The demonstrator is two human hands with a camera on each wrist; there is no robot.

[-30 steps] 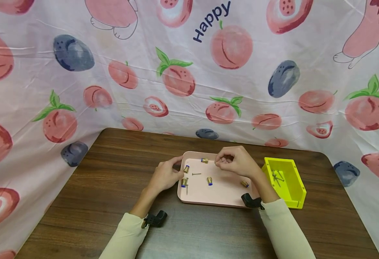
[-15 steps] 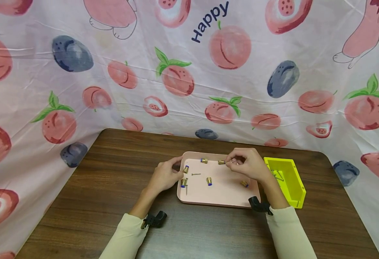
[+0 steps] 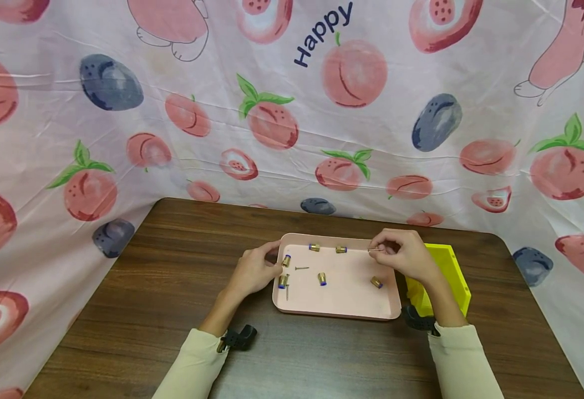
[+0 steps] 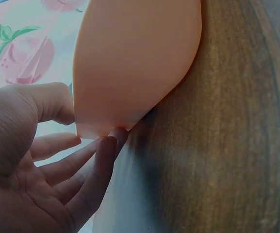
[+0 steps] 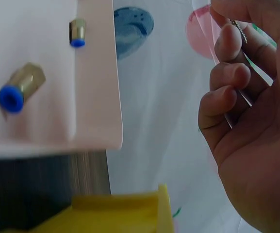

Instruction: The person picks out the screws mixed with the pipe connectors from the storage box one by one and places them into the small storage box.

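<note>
Peach-print cloth backs the wooden table (image 3: 172,310); the left hand (image 3: 254,271) grips the pink tray (image 3: 341,302), and the right hand (image 3: 406,255) pinches what looks like a screw (image 3: 375,250) near the yellow box (image 3: 458,282).

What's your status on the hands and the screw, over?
Left hand grips pink tray at its left edge. Right hand pinches screw above tray's right rear corner, beside yellow bin. Nothing between hand and bin.

The tray (image 3: 296,306) lies on the table (image 3: 172,277). Right of the tray, touching it — the bin (image 3: 458,282). In the tray — brass fittings (image 3: 323,279), a screw (image 3: 301,268).
</note>
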